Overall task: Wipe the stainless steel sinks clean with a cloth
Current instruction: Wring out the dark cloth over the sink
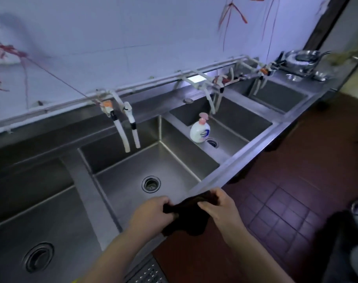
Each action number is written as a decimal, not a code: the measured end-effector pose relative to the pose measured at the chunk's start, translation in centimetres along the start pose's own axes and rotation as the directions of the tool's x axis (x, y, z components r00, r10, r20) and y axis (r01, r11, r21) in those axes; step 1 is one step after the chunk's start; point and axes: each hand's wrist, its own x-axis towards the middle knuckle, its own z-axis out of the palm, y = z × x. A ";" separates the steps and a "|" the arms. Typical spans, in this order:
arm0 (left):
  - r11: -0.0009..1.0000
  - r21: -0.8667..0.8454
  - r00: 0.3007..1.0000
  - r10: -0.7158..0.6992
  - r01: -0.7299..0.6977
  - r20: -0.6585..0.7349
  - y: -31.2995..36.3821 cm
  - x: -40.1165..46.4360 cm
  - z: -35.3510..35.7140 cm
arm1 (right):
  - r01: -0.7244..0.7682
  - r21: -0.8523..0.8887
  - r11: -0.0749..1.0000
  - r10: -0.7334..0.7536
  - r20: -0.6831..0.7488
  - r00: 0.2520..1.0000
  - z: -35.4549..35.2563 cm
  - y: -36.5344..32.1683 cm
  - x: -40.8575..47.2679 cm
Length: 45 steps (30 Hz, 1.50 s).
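1. Ahead of me stands a pale wall (133,27) marked with red streaks (12,52).
2. White pipes (153,81) run along its base, with hoses (125,135) hanging down.
3. To my right lies a dark red tiled floor (286,201).
4. Metal bowls (302,58) sit at the far end, beside a dark door frame (325,23).

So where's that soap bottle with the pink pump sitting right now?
In the head view the soap bottle stands upright inside the third sink from the left, right of centre, just beside that sink's drain and below the white hoses.
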 end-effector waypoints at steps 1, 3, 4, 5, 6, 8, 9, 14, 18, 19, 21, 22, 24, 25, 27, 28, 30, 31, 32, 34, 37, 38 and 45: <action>1.000 -0.025 1.000 -0.001 0.001 0.005 2.0 1.5 1.1 | 0.000 -0.015 1.000 0.000 -0.012 1.000 -2.6 -0.1 1.1; 0.994 -0.103 0.999 0.038 -0.035 0.022 5.7 4.5 3.0 | 0.001 -0.026 1.000 -0.002 -0.034 0.999 -7.4 -0.1 3.1; 0.986 -0.158 0.998 0.057 -0.051 0.031 7.6 5.8 3.9 | -0.007 -0.020 1.000 0.006 -0.036 0.999 -9.7 -0.1 4.0; 0.977 -0.206 0.997 0.070 -0.061 0.036 9.4 7.0 4.8 | -0.024 -0.003 1.000 0.023 -0.028 0.999 -11.9 -0.1 5.0; 0.969 -0.238 0.996 0.081 -0.070 0.034 11.1 8.1 5.5 | -0.045 0.018 0.999 0.045 -0.007 0.999 -13.9 -0.3 5.9; 0.961 -0.263 0.995 0.097 -0.089 0.017 14.0 10.2 6.8 | -0.074 0.045 0.996 0.072 0.045 0.996 -17.6 -0.6 8.0; 0.958 -0.272 0.995 0.098 -0.090 0.017 15.2 11.2 7.3 | -0.083 0.068 0.994 0.079 0.059 0.995 -19.2 -0.7 9.0; 0.930 -0.366 0.999 0.036 -0.031 0.007 19.8 16.9 8.8 | -0.100 0.275 0.956 0.088 0.056 0.995 -24.8 -1.6 14.3; 0.879 -0.477 1.000 0.009 -0.010 -0.003 22.9 22.3 10.5 | -0.070 0.187 0.980 0.082 -0.055 0.995 -27.7 -2.4 19.0; 0.878 -0.479 1.000 0.004 -0.007 -0.008 23.7 23.9 11.0 | -0.054 0.104 0.993 0.064 -0.095 0.993 -28.6 -2.6 20.3; 0.869 -0.495 1.000 0.016 -0.019 -0.010 25.5 27.4 12.3 | -0.019 -0.082 0.996 0.005 -0.177 0.984 -30.7 -2.9 23.0; 0.858 -0.512 1.000 0.030 -0.027 -0.003 26.5 29.4 13.0 | -0.007 -0.149 0.989 -0.025 -0.216 0.976 -31.9 -3.1 24.4; 0.832 -0.553 0.998 0.056 -0.036 0.019 28.5 33.4 14.5 | 0.014 -0.230 0.973 -0.084 -0.293 0.952 -34.3 -3.4 27.0; 0.819 -0.573 0.997 0.066 -0.034 0.036 29.6 35.5 15.2 | 0.020 -0.244 0.970 -0.103 -0.331 0.938 -35.6 -3.5 28.3; 0.792 -0.610 0.994 0.075 -0.011 0.078 32.1 39.6 16.5 | 0.004 -0.225 0.974 -0.095 -0.394 0.914 -38.1 -3.8 30.9; 0.778 -0.628 0.992 0.077 0.003 0.100 33.5 41.5 17.1 | -0.012 -0.196 0.981 -0.074 -0.421 0.904 -39.3 -4.0 32.2; 0.740 -0.671 0.984 0.092 0.036 0.154 36.5 44.9 18.2 | -0.028 -0.169 0.985 -0.057 -0.479 0.876 -41.8 -4.6 34.7; 0.731 -0.680 0.975 0.106 0.056 0.194 38.1 46.3 18.6 | -0.027 -0.162 0.986 -0.059 -0.505 0.861 -43.2 -5.0 36.0; 0.746 -0.662 0.965 0.121 0.066 0.233 39.7 47.7 19.0 | -0.028 -0.149 0.988 -0.056 -0.528 0.847 -44.5 -5.3 37.1; 0.813 -0.580 0.950 0.144 0.046 0.277 42.7 50.3 19.9 | -0.023 -0.120 0.992 -0.050 -0.566 0.823 -47.4 -6.0 39.3; 0.911 -0.407 0.952 0.175 -0.060 0.250 46.9 54.3 21.8 | -0.016 -0.090 0.996 -0.041 -0.600 0.799 -51.8 -6.6 42.1; 0.918 -0.386 0.953 0.193 -0.091 0.233 48.3 55.7 22.5 | -0.016 -0.073 0.997 -0.032 -0.607 0.794 -53.3 -6.6 43.1; 0.913 -0.365 0.961 0.244 -0.182 0.131 58.3 66.0 28.5 | -0.029 0.038 0.999 0.044 -0.473 0.880 -66.2 -6.1 51.6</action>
